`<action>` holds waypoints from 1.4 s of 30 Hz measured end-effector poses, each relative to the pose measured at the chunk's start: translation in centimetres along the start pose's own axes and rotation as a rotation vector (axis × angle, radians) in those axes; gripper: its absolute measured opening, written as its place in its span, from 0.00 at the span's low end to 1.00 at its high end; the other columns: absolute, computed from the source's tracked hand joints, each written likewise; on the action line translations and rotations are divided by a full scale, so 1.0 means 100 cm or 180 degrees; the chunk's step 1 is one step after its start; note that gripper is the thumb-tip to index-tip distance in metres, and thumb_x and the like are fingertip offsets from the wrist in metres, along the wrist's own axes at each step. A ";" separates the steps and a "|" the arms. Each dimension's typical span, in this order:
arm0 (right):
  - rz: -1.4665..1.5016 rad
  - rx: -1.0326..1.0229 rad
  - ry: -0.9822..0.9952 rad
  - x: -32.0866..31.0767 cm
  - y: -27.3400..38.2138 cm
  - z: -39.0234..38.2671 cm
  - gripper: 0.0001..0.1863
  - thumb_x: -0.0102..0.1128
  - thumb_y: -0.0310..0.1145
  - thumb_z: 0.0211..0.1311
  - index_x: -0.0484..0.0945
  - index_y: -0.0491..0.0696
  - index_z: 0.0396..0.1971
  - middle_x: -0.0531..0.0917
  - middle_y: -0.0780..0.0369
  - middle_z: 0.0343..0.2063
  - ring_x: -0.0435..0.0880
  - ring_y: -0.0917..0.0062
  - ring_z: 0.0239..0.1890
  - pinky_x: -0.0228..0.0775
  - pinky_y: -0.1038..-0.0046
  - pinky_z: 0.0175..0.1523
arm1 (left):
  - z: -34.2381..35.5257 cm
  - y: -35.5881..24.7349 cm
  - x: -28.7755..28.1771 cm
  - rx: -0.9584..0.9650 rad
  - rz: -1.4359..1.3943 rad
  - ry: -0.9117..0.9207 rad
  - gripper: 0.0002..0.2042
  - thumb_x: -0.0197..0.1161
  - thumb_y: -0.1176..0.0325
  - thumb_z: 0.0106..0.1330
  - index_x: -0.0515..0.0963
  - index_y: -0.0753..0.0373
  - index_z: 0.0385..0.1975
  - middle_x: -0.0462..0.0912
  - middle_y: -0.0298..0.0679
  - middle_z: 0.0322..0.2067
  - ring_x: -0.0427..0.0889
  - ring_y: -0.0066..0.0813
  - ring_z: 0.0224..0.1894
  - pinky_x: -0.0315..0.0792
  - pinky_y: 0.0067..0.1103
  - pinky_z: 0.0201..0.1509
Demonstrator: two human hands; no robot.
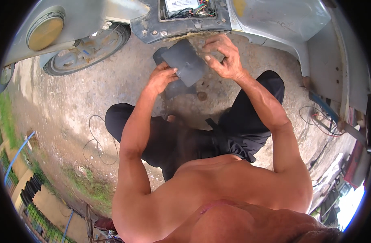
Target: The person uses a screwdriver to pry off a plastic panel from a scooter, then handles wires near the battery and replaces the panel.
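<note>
A dark grey, flat, roughly rectangular panel [185, 61] is tilted in front of me, above the ground. My left hand [163, 77] grips its lower left edge, with the thumb on the upper face and the other fingers partly hidden. Beside the right edge of the panel is my right hand [225, 56]. Its fingers are bent and the thumb stands apart from them, with nothing plain to see between. Another dark piece [158, 56] shows behind the panel's left side; whether it is joined to the panel I cannot tell.
Ahead is a vehicle's grey bodywork [274, 20], with a recess holding a silver-white box [181, 5] and coloured wires [202, 8]. A wheel [88, 50] stands at the far left. Thin wire [97, 139] lies on the ground to my left; more cables [321, 121] are at the right.
</note>
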State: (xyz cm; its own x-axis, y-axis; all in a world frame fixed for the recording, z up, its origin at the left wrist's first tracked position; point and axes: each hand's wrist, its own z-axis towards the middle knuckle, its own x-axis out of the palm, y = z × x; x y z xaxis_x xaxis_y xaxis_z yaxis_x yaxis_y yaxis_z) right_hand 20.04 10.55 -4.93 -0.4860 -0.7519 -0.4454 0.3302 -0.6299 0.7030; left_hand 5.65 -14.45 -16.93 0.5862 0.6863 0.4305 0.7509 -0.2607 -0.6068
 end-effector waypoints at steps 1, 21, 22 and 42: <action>0.0059 0.0309 0.0154 0.002 0.001 -0.027 0.08 0.71 0.30 0.52 0.85 0.47 0.34 0.85 0.59 0.40 0.83 0.63 0.44 0.74 0.63 0.53 | -0.002 -0.003 0.009 0.0047 0.0169 -0.0022 0.14 0.67 0.72 0.68 0.76 0.64 0.51 0.83 0.38 0.47 0.84 0.34 0.49 0.77 0.34 0.56; 0.1537 0.3896 0.0774 0.006 -0.082 -0.106 0.14 0.62 0.38 0.72 0.82 0.43 0.47 0.83 0.66 0.35 0.76 0.81 0.38 0.69 0.73 0.45 | 0.015 0.007 0.000 0.0001 0.0559 -0.1104 0.20 0.64 0.52 0.72 0.79 0.64 0.49 0.87 0.42 0.42 0.86 0.32 0.42 0.77 0.29 0.47; 0.1263 0.3797 0.0719 0.003 -0.084 -0.107 0.14 0.61 0.38 0.72 0.81 0.42 0.47 0.83 0.65 0.35 0.76 0.81 0.38 0.69 0.73 0.45 | 0.023 0.012 -0.012 -0.0031 0.1084 -0.1639 0.19 0.63 0.52 0.72 0.80 0.61 0.50 0.87 0.41 0.43 0.85 0.31 0.42 0.76 0.27 0.47; 0.0590 0.3700 0.1123 -0.003 -0.084 -0.096 0.17 0.60 0.41 0.68 0.81 0.44 0.46 0.84 0.61 0.33 0.78 0.75 0.37 0.69 0.70 0.47 | 0.048 0.076 -0.070 -0.0990 0.1114 -0.1656 0.21 0.65 0.57 0.67 0.78 0.62 0.55 0.83 0.40 0.45 0.84 0.37 0.42 0.78 0.36 0.50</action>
State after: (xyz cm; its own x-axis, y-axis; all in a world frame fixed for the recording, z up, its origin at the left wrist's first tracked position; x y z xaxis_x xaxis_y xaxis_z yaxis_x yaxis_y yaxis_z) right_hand 25.19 14.22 -16.07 -0.2034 -0.9367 -0.2850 -0.6343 -0.0957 0.7671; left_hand 5.82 -17.94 -27.76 0.6462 0.7421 -0.1783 0.6421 -0.6549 -0.3986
